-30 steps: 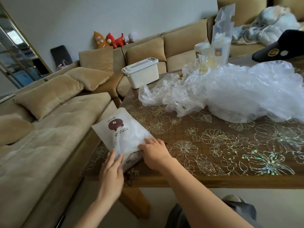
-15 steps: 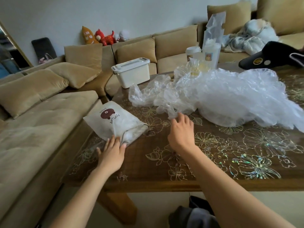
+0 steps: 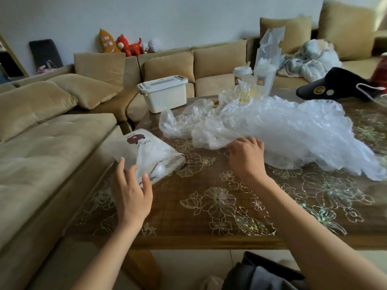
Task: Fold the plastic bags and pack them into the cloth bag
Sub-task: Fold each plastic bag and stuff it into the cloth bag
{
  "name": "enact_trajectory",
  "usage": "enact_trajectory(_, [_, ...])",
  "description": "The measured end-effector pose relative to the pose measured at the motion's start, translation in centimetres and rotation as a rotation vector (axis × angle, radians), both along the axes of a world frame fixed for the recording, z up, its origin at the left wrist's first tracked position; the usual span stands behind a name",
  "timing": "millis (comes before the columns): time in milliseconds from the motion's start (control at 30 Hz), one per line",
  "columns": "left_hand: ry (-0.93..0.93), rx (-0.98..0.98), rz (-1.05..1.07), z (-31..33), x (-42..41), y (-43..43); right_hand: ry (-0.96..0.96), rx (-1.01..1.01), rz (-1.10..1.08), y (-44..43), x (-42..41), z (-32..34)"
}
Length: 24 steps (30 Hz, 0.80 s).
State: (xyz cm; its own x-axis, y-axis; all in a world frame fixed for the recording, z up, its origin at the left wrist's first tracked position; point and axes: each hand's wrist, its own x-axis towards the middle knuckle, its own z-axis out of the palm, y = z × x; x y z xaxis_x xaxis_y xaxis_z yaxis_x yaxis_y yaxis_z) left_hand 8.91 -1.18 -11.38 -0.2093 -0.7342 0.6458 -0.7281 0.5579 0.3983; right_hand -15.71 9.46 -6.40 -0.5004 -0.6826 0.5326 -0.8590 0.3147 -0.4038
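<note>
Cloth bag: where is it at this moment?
In the head view the cloth bag lies on the table's left edge beside the sofa, left of the plastic bags, with the left hand at its open end.

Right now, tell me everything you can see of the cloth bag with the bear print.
The cloth bag is off-white fabric printed with a brown bear head and dark lettering. It lies on its side near the left edge of the table, with its open mouth facing right and a dark cord at the rim. Clear plastic shows inside. The left hand touches its near end with spread fingers.
</note>
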Motion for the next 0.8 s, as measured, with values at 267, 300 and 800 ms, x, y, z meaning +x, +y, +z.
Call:
enact_trajectory(267, [0.161, -0.065, -0.272, 0.9, -1.4, 3.4, -1.039, -0.552, 0.227, 4.7, 0.5, 5.8])
enact_trajectory(300, [0.228, 0.052, -0.360, 1.8, -2.2, 4.8, -1.193, -0.576, 0.283, 4.9, 0.9, 6.3])
enact_trajectory(800, [1.023, 1.381, -0.603, 5.9, -7.0, 8.9, -1.537, -0.476, 0.517, 7.0, 1.0, 5.4])
